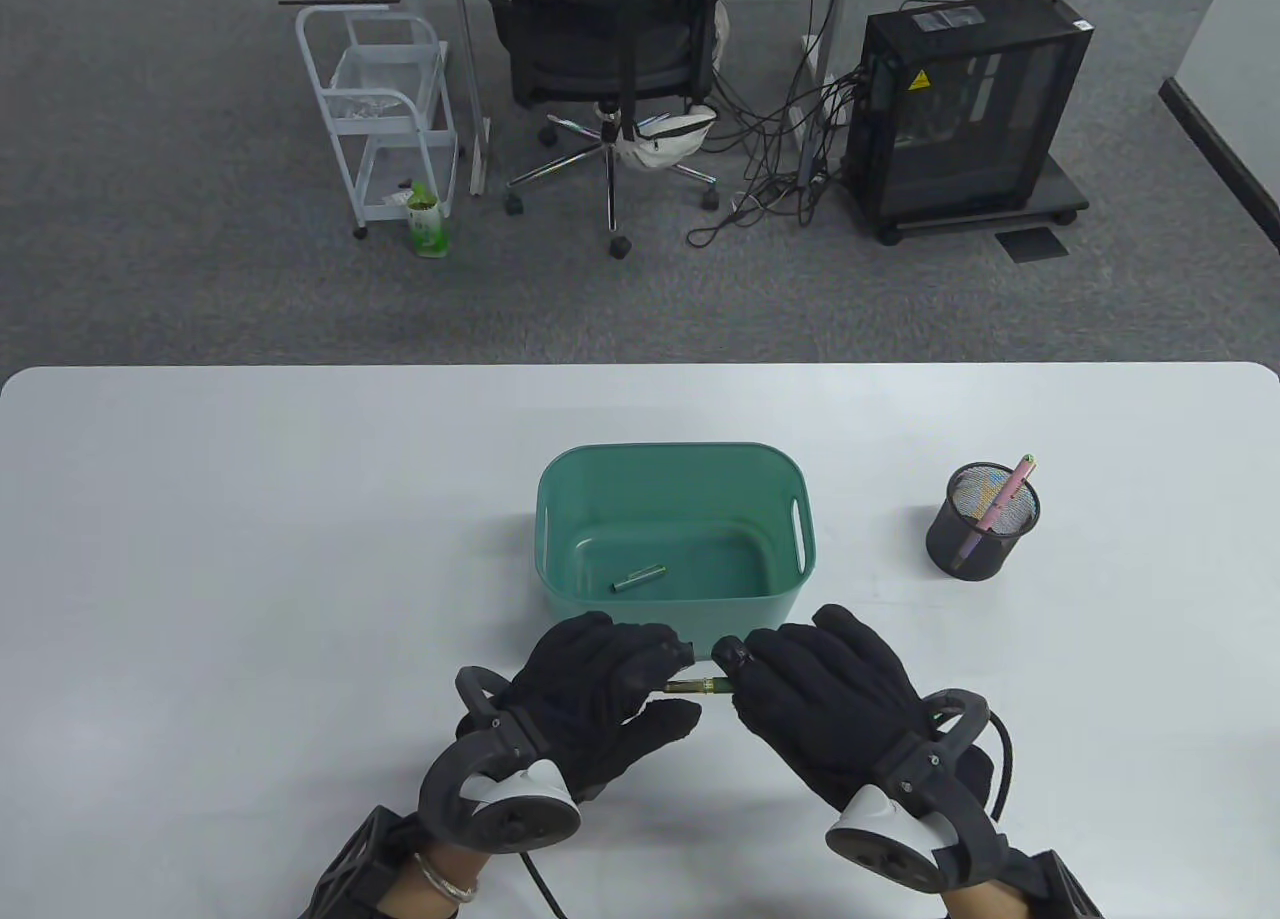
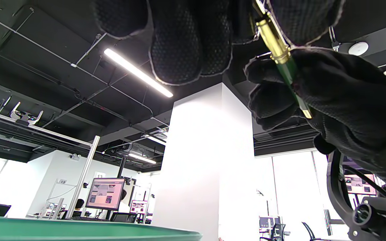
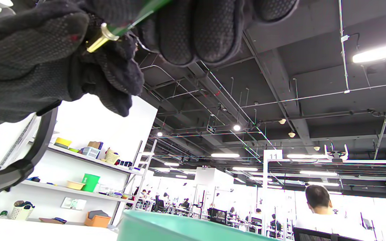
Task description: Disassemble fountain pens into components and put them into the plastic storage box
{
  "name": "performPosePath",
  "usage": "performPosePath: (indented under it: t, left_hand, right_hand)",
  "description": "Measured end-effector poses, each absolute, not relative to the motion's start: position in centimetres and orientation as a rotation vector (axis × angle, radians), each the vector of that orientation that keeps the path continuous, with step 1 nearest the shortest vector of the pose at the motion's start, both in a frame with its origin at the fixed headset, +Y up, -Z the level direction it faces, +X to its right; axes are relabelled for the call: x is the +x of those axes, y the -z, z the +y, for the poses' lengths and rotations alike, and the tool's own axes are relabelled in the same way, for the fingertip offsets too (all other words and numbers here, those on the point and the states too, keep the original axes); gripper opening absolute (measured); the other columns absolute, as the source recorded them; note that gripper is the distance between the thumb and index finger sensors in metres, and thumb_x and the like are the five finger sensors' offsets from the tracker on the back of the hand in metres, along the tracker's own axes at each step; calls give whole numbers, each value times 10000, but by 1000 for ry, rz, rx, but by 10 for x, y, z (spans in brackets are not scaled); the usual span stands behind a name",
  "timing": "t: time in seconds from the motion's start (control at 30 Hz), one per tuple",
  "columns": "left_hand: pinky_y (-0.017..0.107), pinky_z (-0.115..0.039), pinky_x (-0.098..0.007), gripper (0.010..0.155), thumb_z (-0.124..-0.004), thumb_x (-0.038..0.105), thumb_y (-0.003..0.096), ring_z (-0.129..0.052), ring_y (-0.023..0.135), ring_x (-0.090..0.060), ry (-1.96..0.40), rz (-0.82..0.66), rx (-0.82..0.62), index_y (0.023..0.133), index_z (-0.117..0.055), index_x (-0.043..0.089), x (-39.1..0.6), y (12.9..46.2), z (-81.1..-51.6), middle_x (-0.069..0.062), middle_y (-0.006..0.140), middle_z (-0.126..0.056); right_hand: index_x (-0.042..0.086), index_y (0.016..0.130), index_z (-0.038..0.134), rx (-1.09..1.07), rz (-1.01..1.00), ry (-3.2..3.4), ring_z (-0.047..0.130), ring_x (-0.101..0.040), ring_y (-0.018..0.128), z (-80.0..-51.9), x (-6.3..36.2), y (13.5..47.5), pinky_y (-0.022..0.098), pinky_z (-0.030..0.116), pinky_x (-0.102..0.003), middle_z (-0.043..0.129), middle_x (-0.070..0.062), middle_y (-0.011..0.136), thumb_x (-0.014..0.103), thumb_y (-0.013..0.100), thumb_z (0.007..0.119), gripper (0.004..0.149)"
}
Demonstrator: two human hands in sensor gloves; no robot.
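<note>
A green fountain pen with gold fittings (image 1: 697, 685) is held level between my two hands, just in front of the teal plastic storage box (image 1: 560, 479). My left hand (image 1: 640, 679) grips its left end and my right hand (image 1: 745, 664) grips its right end. In the left wrist view the pen (image 2: 280, 53) shows a gold section joined to a green barrel, with my right hand's fingers (image 2: 330, 80) curled round the barrel. In the right wrist view the pen (image 3: 112, 31) runs between both gloves. One green pen part (image 1: 638, 578) lies on the box floor.
A black mesh pen cup (image 1: 982, 524) stands right of the box with a pink pen (image 1: 1000, 507) leaning in it. Beyond the table's far edge are an office chair, a white trolley and a black computer case.
</note>
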State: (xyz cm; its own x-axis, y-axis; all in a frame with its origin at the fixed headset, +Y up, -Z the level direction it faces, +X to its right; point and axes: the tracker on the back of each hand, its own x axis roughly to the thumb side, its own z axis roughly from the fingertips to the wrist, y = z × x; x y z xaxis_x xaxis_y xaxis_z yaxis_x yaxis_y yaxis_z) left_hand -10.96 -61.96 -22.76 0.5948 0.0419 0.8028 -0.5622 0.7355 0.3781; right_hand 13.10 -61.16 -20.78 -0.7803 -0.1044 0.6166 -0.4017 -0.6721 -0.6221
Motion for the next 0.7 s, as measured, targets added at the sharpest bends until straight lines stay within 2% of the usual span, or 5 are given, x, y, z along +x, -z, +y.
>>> performPosePath:
  t: [0.27,0.7]
  left_hand:
    - [702,-704,-480,445,-710,479,652,-957,749,-212,-363,-874,660,967,-717,165,-107,227,-620,-37,904,-915]
    - [636,-758,-464,462,-629,488,663,-1021,607,-205,-376,-869,661,866,-834,127,-107,228,-620,-42,745,-1013]
  right_hand:
    - [315,960,801,954,-1178,-2551,850,-120,804,-612,131,208,766,602,-463,851,78,893,459,553,672,451]
    - [315,959,802,964,-1180,-2556,853,-120,802,-612,130,207,765,603,-464,852,79,892,459,553,671,450]
